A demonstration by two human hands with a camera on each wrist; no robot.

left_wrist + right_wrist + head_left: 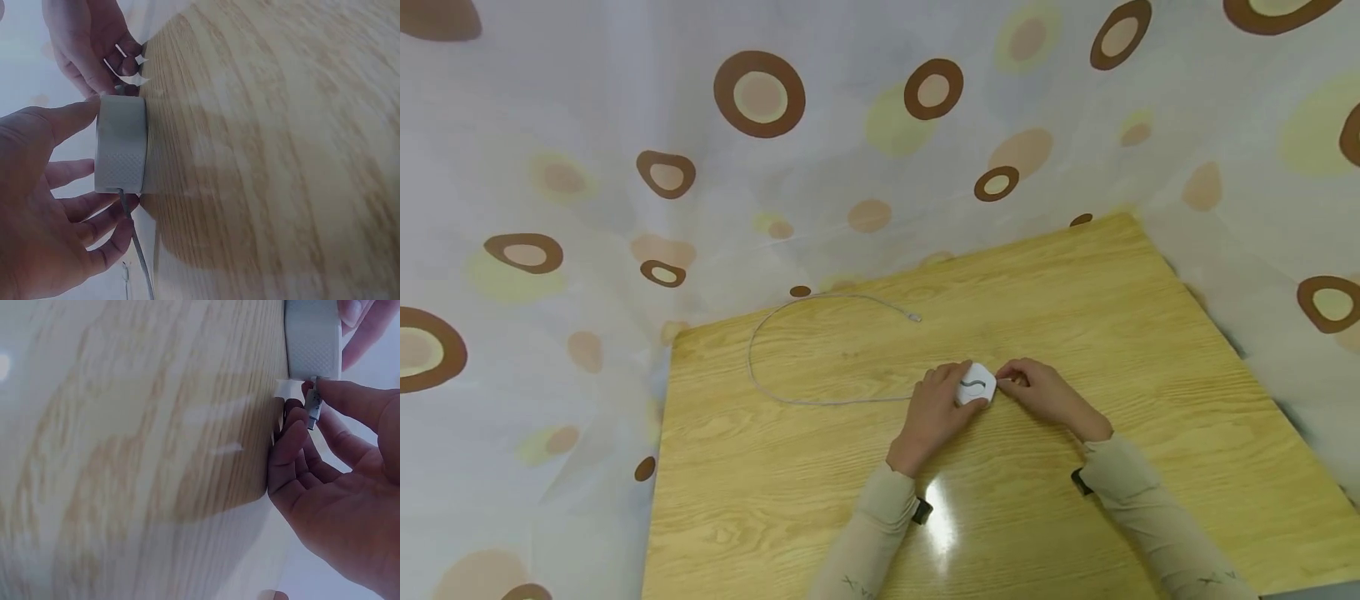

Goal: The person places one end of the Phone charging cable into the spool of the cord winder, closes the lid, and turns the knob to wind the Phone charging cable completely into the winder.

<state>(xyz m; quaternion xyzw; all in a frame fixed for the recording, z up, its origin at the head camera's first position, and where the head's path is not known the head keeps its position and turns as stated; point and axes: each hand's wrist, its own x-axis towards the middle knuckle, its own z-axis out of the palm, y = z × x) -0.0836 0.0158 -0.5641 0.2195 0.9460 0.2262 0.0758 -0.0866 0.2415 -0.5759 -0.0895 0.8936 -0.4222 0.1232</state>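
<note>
A white polygonal case with a grey S-shaped mark on top and textured sides sits on the wooden table, perhaps a cable winder. My left hand holds it from the left, thumb and fingers spread around its sides. A thin pale cable leaves the case's near wall in the left wrist view and passes by my left fingers. On the opposite side, my right hand pinches a small cable connector between thumb and fingertips, right at the case's edge.
The cable loops over the table's left part and ends in a small plug near the back. The wooden table meets a patterned wall covering behind and at the sides. Light glares off the tabletop between the forearms.
</note>
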